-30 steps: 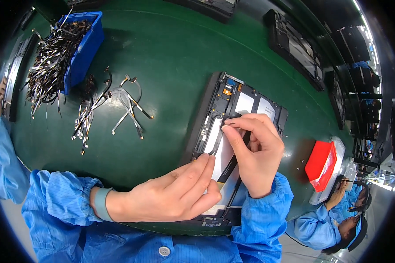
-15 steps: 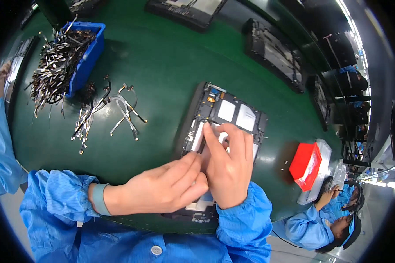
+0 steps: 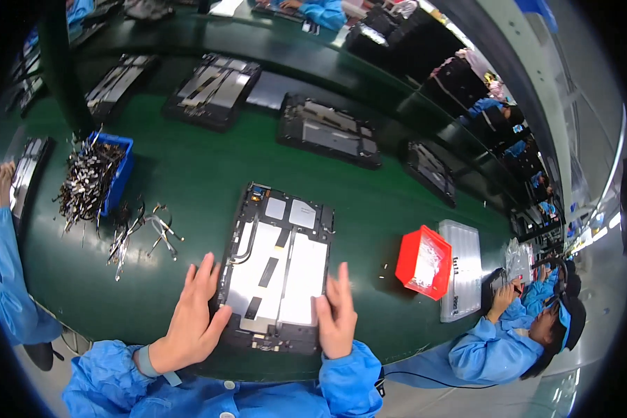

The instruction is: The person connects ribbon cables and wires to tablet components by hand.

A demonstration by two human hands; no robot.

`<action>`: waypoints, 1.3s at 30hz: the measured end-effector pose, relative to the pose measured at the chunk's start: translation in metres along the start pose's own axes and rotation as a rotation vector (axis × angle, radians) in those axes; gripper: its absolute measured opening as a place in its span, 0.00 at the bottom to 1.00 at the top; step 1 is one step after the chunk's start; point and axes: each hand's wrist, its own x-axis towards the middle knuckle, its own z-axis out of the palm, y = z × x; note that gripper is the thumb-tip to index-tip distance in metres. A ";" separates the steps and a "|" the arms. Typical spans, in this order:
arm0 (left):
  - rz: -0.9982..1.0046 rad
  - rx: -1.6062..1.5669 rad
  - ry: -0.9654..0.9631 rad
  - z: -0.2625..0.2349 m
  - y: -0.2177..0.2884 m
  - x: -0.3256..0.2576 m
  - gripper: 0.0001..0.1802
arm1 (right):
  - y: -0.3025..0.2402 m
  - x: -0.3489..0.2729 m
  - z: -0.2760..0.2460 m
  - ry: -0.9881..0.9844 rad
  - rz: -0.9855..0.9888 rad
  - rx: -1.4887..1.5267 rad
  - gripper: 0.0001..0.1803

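So, both hands look free of parts here. The left hand has its fingers loosely fanned and the thumb out on its own, right by the tablet's left edge, nothing pinched. Same deal with the right hand: thumb by the right edge, fingers apart from it and pointing away past the side

Between them is the open tablet, lying flat on the green table near the person's side, guts up. Dark frame, big silvery panels, two pale squares near the far end, a black strip running at a slant, bits of blue and orange in the far left corner. A thin cable runs along the left side and hooks at its near end

Progress-wise, I'd say that cable is laid in, but it's too small in this view to tell if its ends are plugged in. No back cover on, so I'd call this unit unfinished. Plenty left too: loose cables off to the left, a blue bin heaped with more, and another open tablet beyond. Over right there's a red tray beside a clear plastic case
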 end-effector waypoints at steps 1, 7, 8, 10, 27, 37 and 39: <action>0.050 0.024 0.059 0.003 0.000 0.008 0.36 | 0.001 0.007 -0.003 0.068 0.057 0.312 0.34; 0.055 -0.128 0.019 0.005 0.015 0.137 0.23 | 0.000 0.021 -0.056 0.275 -0.068 0.938 0.41; 0.099 0.049 0.102 0.016 0.000 0.169 0.24 | 0.008 0.017 -0.059 0.346 -0.048 0.992 0.40; -0.025 0.443 0.366 0.033 -0.033 0.229 0.27 | 0.012 0.015 -0.065 0.444 -0.045 1.074 0.39; -0.389 -0.359 0.442 0.062 -0.093 0.362 0.30 | 0.019 0.009 -0.075 0.389 0.201 1.303 0.37; -0.511 -1.212 0.269 0.049 0.014 0.108 0.20 | 0.004 0.090 -0.090 0.396 -0.111 1.083 0.35; -0.652 -1.363 0.203 0.049 0.022 0.041 0.20 | -0.012 0.139 -0.083 0.317 -0.061 1.111 0.32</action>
